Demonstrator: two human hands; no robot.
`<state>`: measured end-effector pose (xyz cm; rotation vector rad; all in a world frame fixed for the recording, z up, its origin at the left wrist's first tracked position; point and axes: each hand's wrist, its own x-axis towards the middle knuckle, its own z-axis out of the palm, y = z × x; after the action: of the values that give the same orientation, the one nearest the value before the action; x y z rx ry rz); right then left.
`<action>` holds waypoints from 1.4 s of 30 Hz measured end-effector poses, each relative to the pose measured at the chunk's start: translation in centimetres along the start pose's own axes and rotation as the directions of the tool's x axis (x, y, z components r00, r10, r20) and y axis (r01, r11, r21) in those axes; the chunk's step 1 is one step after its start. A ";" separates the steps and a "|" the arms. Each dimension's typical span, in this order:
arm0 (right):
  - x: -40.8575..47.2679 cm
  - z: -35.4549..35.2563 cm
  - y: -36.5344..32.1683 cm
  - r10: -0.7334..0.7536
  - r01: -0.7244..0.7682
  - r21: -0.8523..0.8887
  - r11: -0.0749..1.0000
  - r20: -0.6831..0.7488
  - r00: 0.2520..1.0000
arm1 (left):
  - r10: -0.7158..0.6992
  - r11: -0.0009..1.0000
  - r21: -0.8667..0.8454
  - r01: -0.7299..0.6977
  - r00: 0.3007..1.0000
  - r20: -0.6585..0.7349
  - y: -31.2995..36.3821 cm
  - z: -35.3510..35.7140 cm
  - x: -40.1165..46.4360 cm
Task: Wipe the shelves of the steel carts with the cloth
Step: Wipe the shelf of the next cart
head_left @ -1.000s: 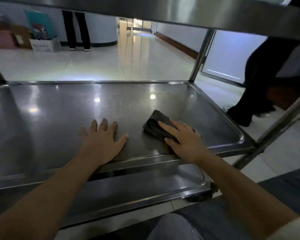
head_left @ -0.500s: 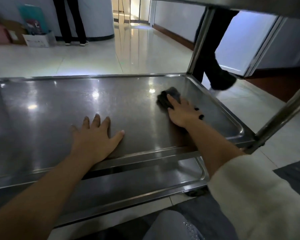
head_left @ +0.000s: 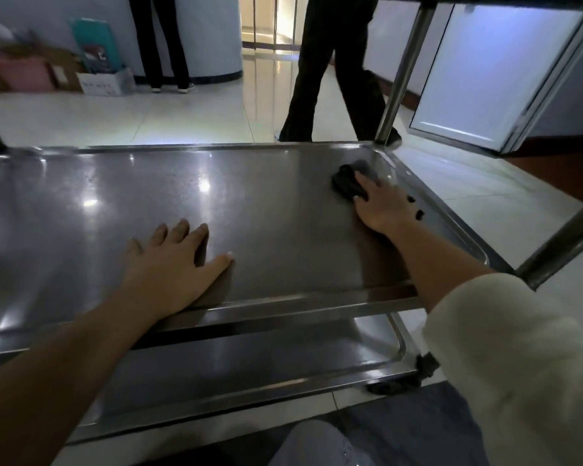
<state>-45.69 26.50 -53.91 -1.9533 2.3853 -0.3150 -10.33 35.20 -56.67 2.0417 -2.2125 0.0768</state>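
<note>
Right hand (head_left: 381,205) presses dark cloth (head_left: 349,183) flat, fingers straight, at far right corner of middle shelf (head_left: 249,203). Left hand (head_left: 172,264) flat, open, bracing near front edge. Advice: keep even pressure, trace rim into corner, overlap strokes.

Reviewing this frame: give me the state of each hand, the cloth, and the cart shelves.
left hand: flat, fingers spread, resting on the middle shelf.
right hand: pressing the cloth, fingers straight.
cloth: bunched, at the far right corner.
middle shelf: bare apart from hands and cloth.
lower shelf: nothing on its visible part.
</note>
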 end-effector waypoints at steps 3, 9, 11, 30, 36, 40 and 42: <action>-0.7 -1.0 3.1 0.196 -0.196 0.002 0.981 0.001 0.981 | 0.008 1.000 0.006 -0.008 1.000 -0.005 0.2 -0.2 0.1; -8.6 -1.4 -0.8 0.091 -0.093 0.022 0.995 0.052 0.994 | 0.021 0.999 0.031 -0.022 0.999 0.042 0.2 -0.4 0.5; -12.5 -1.1 -3.0 -0.028 0.027 0.031 0.999 0.024 0.999 | 0.018 1.000 0.024 -0.019 0.998 0.060 0.3 -0.7 0.6; -17.2 -0.9 -1.1 -0.085 0.075 -0.050 0.996 -0.241 0.967 | 0.305 0.952 -0.027 -0.304 0.944 0.123 -6.4 -3.1 -7.1; -17.8 -0.6 -6.1 -0.065 0.066 -0.001 0.998 -0.157 0.985 | 0.336 0.940 0.029 -0.339 0.939 0.070 -5.8 -2.7 -6.8; -19.7 -0.1 -12.3 -0.282 0.288 0.018 0.957 -0.153 0.947 | 0.307 0.951 0.011 -0.310 0.945 0.114 -4.9 -3.4 -6.5; -20.8 -0.1 -13.9 -0.402 0.412 0.037 0.911 -0.154 0.903 | 0.286 0.958 -0.030 -0.284 0.948 0.137 -4.3 -4.0 -6.7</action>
<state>-28.08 44.20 -53.22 -2.4625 1.9801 -0.5626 -5.30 41.95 -53.79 1.7563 -2.5745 -0.0520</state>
